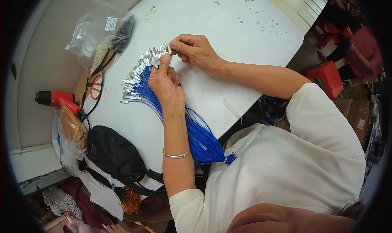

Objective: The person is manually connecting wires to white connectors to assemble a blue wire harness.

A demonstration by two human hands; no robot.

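While a person in a cream short-sleeved top sits at a white table (pixel 228 65), both bare hands meet over its left part. The left hand (pixel 167 84), a silver bangle (pixel 177 155) on its forearm, and the right hand (pixel 201 55), reaching in from the right, are each narrowed to a pinch of thumb and fingers on a small white piece (pixel 170 49). It looks like a connector, though it is too small from where I stand to be sure.

Beneath and beside the left hand lies a thick bundle of blue wires (pixel 200 141). Its far end fans out to the left in a crowd of white connector tips (pixel 136 78); its near end is gathered by a pale tie (pixel 225 159), close to the person's body.

Along the table's left side, from far to near, are a clear plastic bag (pixel 87 31) with dark and cream pieces inside, orange-handled scissors (pixel 95 87), a red and black heat gun (pixel 57 99), a clear packet of orange-brown strands (pixel 73 129) and a black pouch (pixel 114 151). Small scraps (pixel 265 27) dot the far part of the tabletop. Off to the far right, beyond the table, a co-worker in red (pixel 363 49) is near a red stool (pixel 328 78).
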